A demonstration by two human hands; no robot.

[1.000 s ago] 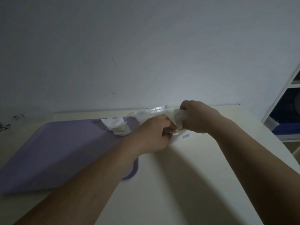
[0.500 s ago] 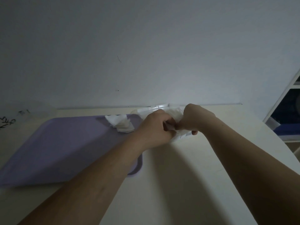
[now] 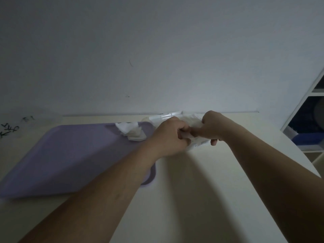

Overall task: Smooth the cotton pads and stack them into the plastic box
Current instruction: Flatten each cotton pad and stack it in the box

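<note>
Setting: dim room; cream table (image 3: 192, 181) butts against a pale wall (image 3: 157, 50).
Grip, left hand (image 3: 168, 135): fingers curled, pinching the near end of a white pad (image 3: 194, 124) over the box (image 3: 168, 116).
Grip, right hand (image 3: 213, 128): fingers curled, pinching the other end of the same pad; one digit hangs down by the box's near wall.
Pad: bunched between the two pinches, not flat. Whether it is one layer or more, cannot tell.
Step (judged): drawing the ends apart to smooth the pad before laying it in.
Risk 1: the pad thins or tears. Cause: too hard a pull on loose cotton held at two small points.
Risk 2: a crease survives and the stack sits crooked. Cause: uneven pinches, one end twisted.
Risk 3: the box slides or tips. Cause: it looks light, and both hands work right on top of it.
Pose: both forearms reach forward and converge; knuckles up, hands almost touching, wrists low over the box.
Box: clear plastic, under and behind the hands, just right of the tray's far corner. Far rim shows above the left knuckles. Contents hidden.
Pads (image 3: 132, 131): small loose heap on the tray's far right corner, near the left hand, apart from it.
Tray (image 3: 70, 155): purple, flat, left of the box; left forearm crosses its near right corner.
Edges: shelf (image 3: 312, 120) at right; dark scribbles (image 3: 10, 129) far left.
</note>
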